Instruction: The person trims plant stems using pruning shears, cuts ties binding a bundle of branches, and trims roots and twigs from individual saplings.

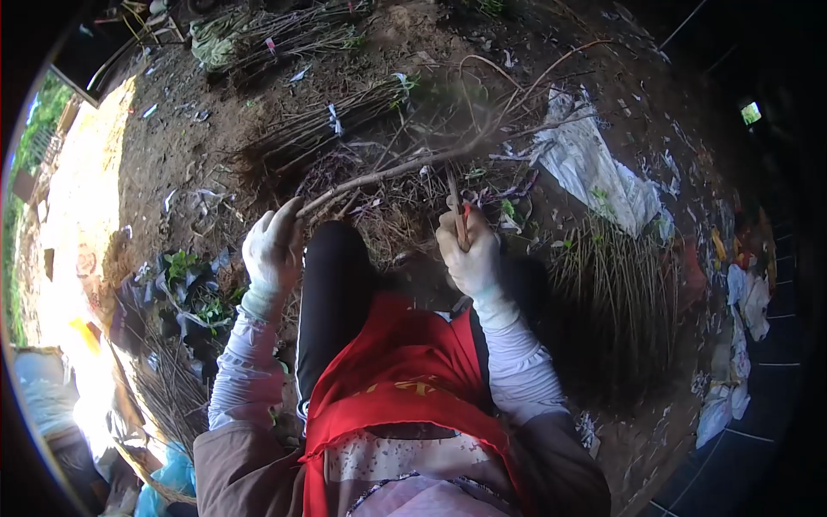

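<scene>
My left hand (274, 247), in a pale glove, is closed round the thick end of a long forked branch (388, 172). The branch runs up and right, splitting into thin bare twigs. My right hand (469, 252), also gloved, grips a narrow brown tool (455, 202) with a bit of red beside the thumb; it looks like pruning shears, pointing away from me, its tip just below the branch. Whether the tip touches the branch I cannot tell. Cut twigs and purplish stems lie on the soil between and beyond my hands.
Tied bundles of thin stems (319, 129) lie ahead, with another bundle (267, 39) farther back. To the right are a white plastic sheet (594, 164) and a large stack of cut stems (616, 293). Leafy plants (194, 289) stand at left. A red apron (392, 370) covers my lap.
</scene>
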`<action>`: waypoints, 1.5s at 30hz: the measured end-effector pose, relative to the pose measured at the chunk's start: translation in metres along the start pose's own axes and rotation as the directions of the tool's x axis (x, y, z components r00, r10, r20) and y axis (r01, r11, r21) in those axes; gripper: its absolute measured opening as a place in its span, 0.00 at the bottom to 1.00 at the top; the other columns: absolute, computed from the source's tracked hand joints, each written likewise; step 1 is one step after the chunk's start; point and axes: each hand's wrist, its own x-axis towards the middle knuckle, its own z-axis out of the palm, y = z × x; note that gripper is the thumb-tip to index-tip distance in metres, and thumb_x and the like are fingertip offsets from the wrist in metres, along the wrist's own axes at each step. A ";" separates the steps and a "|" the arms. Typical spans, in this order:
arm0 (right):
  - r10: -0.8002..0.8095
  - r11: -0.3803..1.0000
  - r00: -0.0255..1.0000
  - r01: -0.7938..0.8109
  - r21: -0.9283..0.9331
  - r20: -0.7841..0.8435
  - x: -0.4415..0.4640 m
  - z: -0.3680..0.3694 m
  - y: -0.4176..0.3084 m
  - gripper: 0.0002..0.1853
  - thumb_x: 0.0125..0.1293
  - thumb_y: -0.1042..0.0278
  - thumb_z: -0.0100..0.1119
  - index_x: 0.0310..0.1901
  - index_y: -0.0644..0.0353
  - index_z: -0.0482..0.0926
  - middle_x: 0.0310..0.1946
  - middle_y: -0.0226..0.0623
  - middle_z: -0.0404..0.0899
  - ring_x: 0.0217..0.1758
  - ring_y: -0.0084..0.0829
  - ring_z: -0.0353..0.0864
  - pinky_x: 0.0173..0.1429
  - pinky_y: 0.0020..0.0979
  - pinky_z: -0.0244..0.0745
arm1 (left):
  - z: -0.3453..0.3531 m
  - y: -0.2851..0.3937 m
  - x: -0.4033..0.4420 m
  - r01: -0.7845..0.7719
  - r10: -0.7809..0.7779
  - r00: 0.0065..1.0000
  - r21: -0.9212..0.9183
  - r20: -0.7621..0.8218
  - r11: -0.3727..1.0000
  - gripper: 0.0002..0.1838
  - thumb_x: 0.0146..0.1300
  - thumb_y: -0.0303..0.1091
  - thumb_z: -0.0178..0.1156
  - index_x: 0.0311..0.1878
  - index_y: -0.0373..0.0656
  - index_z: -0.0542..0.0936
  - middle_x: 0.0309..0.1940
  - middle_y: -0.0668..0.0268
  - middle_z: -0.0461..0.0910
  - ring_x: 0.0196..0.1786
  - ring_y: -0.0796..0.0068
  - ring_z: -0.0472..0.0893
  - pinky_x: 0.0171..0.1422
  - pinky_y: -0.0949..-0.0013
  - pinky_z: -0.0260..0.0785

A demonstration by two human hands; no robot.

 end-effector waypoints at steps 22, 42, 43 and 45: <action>0.070 0.994 0.993 -0.077 0.071 0.097 -0.036 -0.010 0.000 0.06 0.59 0.71 0.56 0.28 0.61 0.71 0.16 0.28 0.67 0.20 0.19 0.68 0.26 0.27 0.66 | -0.036 0.004 -0.012 -0.269 0.277 0.961 0.211 -0.009 0.940 0.24 0.46 0.30 0.64 0.51 0.45 0.78 0.20 0.67 0.66 0.23 0.67 0.70 0.27 0.65 0.62; -0.429 0.847 0.903 0.415 -0.332 0.035 -0.028 0.002 -0.068 0.23 0.47 0.71 0.65 0.47 0.60 0.70 0.35 0.41 0.74 0.38 0.45 0.75 0.44 0.41 0.70 | -0.058 0.016 -0.016 0.735 -0.163 0.607 -0.472 0.777 0.488 0.26 0.64 0.56 0.50 0.37 0.37 0.80 0.15 0.80 0.61 0.20 0.90 0.58 0.24 0.79 0.49; -0.435 0.846 0.899 0.428 -0.319 0.052 -0.028 0.000 -0.066 0.22 0.47 0.71 0.65 0.46 0.60 0.71 0.35 0.41 0.74 0.37 0.45 0.75 0.43 0.41 0.71 | -0.059 0.017 -0.017 0.737 -0.164 0.603 -0.467 0.780 0.489 0.26 0.64 0.56 0.50 0.37 0.37 0.80 0.15 0.80 0.61 0.20 0.89 0.58 0.24 0.79 0.49; -0.413 0.861 0.907 0.419 -0.288 0.082 -0.030 -0.002 -0.063 0.19 0.48 0.71 0.65 0.43 0.60 0.71 0.33 0.41 0.75 0.34 0.45 0.76 0.40 0.40 0.71 | -0.060 0.016 -0.018 0.743 -0.167 0.594 -0.457 0.787 0.489 0.26 0.64 0.56 0.50 0.37 0.38 0.80 0.15 0.80 0.62 0.20 0.89 0.58 0.24 0.79 0.48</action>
